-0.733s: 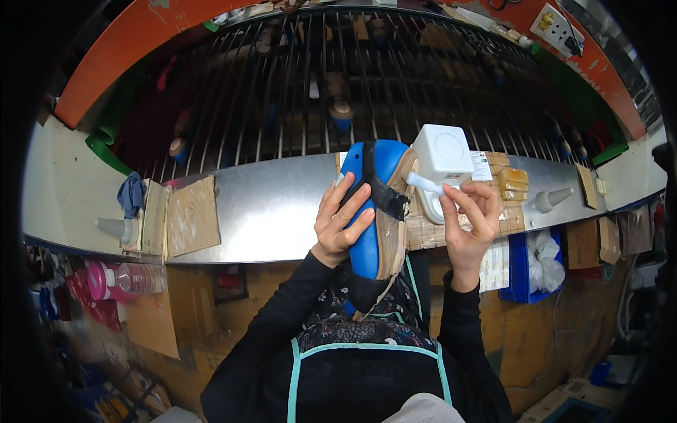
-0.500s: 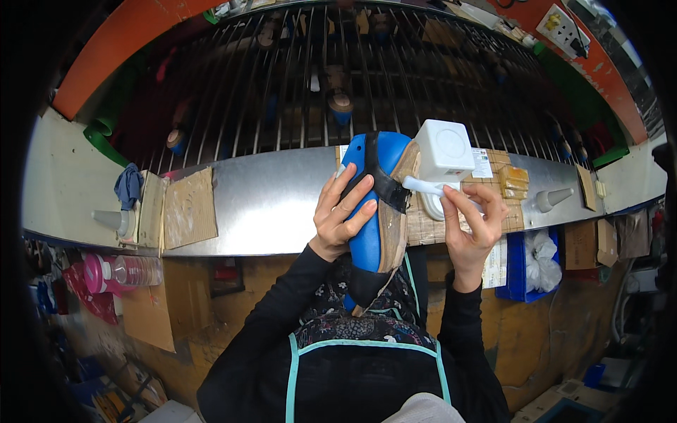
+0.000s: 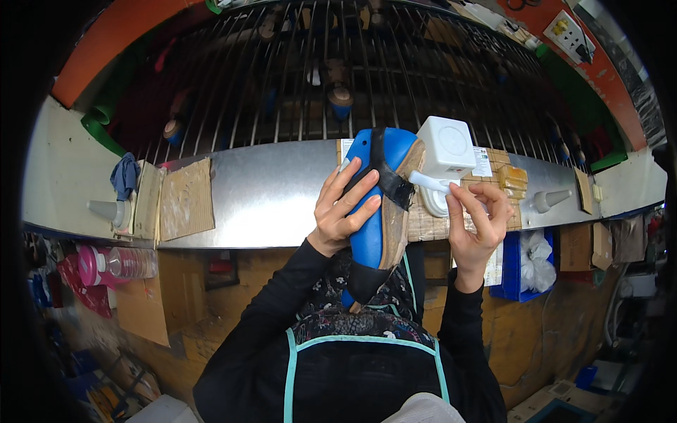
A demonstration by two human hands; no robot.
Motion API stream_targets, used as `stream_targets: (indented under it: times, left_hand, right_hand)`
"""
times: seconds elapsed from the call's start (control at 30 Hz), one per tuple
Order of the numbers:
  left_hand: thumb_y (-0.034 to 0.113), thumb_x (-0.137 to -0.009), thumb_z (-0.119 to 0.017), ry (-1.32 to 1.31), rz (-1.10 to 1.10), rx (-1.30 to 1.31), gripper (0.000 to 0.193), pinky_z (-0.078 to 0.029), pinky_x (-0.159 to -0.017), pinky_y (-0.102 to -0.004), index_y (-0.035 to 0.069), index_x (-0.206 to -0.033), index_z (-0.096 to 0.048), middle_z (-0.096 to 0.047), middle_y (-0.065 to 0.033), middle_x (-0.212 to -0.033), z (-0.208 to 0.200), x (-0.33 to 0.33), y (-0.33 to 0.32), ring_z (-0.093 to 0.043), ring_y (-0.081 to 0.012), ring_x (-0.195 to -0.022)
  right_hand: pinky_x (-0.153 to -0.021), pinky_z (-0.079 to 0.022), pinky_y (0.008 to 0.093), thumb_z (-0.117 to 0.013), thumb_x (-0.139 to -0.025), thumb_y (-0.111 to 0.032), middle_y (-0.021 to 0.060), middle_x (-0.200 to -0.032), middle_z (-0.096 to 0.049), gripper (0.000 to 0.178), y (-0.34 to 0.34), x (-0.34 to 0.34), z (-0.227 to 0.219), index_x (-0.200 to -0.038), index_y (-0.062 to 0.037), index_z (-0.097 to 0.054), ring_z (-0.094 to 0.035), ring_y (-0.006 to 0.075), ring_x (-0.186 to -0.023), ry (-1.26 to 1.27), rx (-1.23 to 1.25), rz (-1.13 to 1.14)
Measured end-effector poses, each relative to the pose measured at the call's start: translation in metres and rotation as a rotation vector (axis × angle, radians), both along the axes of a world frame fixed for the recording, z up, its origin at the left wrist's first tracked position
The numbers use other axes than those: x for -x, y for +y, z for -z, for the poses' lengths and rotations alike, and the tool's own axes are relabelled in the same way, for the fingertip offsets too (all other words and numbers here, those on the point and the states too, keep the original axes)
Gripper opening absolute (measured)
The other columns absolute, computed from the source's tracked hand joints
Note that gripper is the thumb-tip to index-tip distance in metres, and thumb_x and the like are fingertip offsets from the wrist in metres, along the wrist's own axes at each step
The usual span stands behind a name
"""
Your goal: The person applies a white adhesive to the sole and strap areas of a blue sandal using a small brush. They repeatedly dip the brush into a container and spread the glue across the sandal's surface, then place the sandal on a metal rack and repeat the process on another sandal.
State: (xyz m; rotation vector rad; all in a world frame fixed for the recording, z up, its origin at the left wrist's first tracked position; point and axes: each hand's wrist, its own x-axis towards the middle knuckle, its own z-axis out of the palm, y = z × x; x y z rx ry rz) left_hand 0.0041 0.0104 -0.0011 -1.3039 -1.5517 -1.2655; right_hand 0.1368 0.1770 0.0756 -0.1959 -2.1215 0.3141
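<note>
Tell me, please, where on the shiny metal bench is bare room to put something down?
The widest bare patch of bench lies between the flat brown cardboard sheet and the left hand, which holds the blue-and-black shoe. It is crowded right of the shoe: the white box-shaped container, amber blocks and grey cone sit there, near the right hand.

A blue, black-banded shoe (image 3: pixel 365 243) slants, brown sole (image 3: pixel 396 236) facing right; a slim white stick (image 3: pixel 429 183) points toward it.
</note>
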Motion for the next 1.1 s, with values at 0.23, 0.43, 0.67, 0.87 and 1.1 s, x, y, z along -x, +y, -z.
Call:
stream_targets:
  times: [0.23,0.43,0.67,0.87,1.1]
  left_hand:
    - [0.019,-0.075,-0.074,-0.041,-0.012,-0.006,0.042,-0.045,-0.098,-0.0516,0.020,-0.112,-0.056,-0.062,-0.0092,-0.125,0.0029,0.0004,-0.0004,-0.055,-0.0380,-0.120]
    - [0.019,-0.075,-0.074,-0.077,0.000,-0.008,0.042,-0.044,-0.098,-0.0511,0.020,-0.113,-0.057,-0.062,-0.0089,-0.126,0.0040,-0.0017,-0.0013,-0.054,-0.0374,-0.121]
    - [0.019,-0.076,-0.073,-0.079,0.004,-0.003,0.040,-0.044,-0.099,-0.0501,0.020,-0.112,-0.057,-0.062,-0.0076,-0.126,0.0032,-0.0016,-0.0010,-0.054,-0.0370,-0.121]
    - [0.020,-0.076,-0.073,-0.075,-0.010,-0.001,0.039,-0.044,-0.099,-0.0501,0.021,-0.112,-0.058,-0.062,-0.0072,-0.126,0.0029,-0.0016,0.0002,-0.054,-0.0364,-0.121]
    - [0.023,-0.076,-0.074,-0.066,-0.021,-0.009,0.041,-0.045,-0.098,-0.0498,0.021,-0.112,-0.057,-0.063,-0.0077,-0.125,0.0053,0.0006,0.0007,-0.055,-0.0359,-0.121]
  right_hand:
    - [-0.076,-0.031,0.0299,-0.077,-0.073,-0.011,0.0009,-0.092,-0.061,0.021,0.0015,-0.0044,-0.0038,-0.094,-0.0148,-0.075,-0.053,0.0140,-0.076,-0.141,0.185,-0.095]
    - [-0.075,-0.031,0.0302,-0.078,-0.072,-0.010,0.0013,-0.092,-0.061,0.024,-0.0013,-0.0023,0.0041,-0.095,-0.0145,-0.075,-0.053,0.0141,-0.076,-0.052,0.068,-0.092]
    - [-0.075,-0.030,0.0309,-0.079,-0.070,-0.009,0.0013,-0.091,-0.061,0.026,-0.0017,-0.0066,0.0025,-0.095,-0.0156,-0.075,-0.053,0.0139,-0.076,-0.051,-0.022,-0.078]
    - [-0.075,-0.029,0.0313,-0.079,-0.069,-0.009,0.0014,-0.090,-0.061,0.027,-0.0030,-0.0078,-0.0003,-0.095,-0.0162,-0.075,-0.053,0.0133,-0.077,-0.073,-0.050,-0.101]
    - [-0.075,-0.030,0.0300,-0.080,-0.069,-0.008,0.0018,-0.091,-0.061,0.028,-0.0031,-0.0108,-0.0009,-0.095,-0.0154,-0.075,-0.053,0.0136,-0.076,-0.117,-0.024,-0.138]
